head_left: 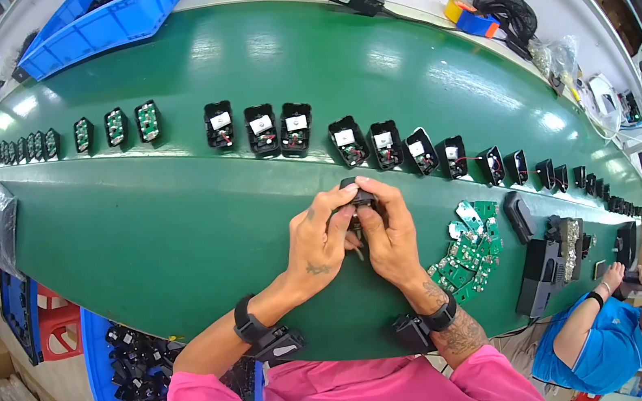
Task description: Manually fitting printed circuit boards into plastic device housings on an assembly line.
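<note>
Left hand (315, 242) and right hand (391, 233) pinch a small black plastic case (356, 194) between them, neither one nearer; which way its long side points is hidden. Just past it, open black plastic boxes (387, 145) stand in a row on the smooth, shiny green table (137, 234).

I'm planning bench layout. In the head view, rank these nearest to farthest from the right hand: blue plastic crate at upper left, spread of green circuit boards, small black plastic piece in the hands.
1. Small black plastic piece: touching the right hand.
2. Spread of green circuit boards: to the hand's right.
3. Blue plastic crate: far off, upper left.
</note>
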Tool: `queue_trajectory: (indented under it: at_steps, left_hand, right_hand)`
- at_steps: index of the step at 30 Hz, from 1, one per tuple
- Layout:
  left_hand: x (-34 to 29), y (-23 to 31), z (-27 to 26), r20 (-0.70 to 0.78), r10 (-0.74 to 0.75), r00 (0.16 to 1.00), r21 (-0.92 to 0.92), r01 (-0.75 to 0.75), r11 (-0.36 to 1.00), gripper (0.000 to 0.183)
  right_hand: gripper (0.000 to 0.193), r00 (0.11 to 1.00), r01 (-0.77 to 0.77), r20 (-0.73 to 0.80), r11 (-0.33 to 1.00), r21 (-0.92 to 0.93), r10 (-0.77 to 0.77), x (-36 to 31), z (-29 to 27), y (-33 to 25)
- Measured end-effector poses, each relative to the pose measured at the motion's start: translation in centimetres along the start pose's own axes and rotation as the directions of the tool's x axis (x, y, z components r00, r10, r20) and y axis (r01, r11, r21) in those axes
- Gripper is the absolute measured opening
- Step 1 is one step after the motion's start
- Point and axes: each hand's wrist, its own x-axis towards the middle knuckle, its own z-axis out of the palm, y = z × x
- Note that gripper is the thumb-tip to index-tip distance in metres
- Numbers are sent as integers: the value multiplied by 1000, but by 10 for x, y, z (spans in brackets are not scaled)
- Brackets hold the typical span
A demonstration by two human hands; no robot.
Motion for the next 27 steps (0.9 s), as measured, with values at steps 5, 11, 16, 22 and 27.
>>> queue_trajectory:
  at_steps: [5,11,16,22,27]
  left_hand:
    - [20,17,-19,-8,-55,998,57,55,997,24]
    - [98,12,-166,-410,-112,905,351,270,897,28]
    - [120,-46,-227,-188,16,982,689,120,714,37]
    - [129,3,-203,256,128,958,870,-286,403,71]
    - [126,3,-179,212,-136,968,900,-139,414,81]
  right_hand:
    - [43,976,192,-80,974,-117,-202,5,2,-4]
    - [41,998,-55,-17,984,-167,53,0,-8,-11]
    - [22,994,104,64,954,-282,-90,6,-4,-20]
    - [15,998,-2,-56,796,-605,-40,6,-81,-55]
    - [32,970,-238,-191,447,-862,148,-18,-158,-49]
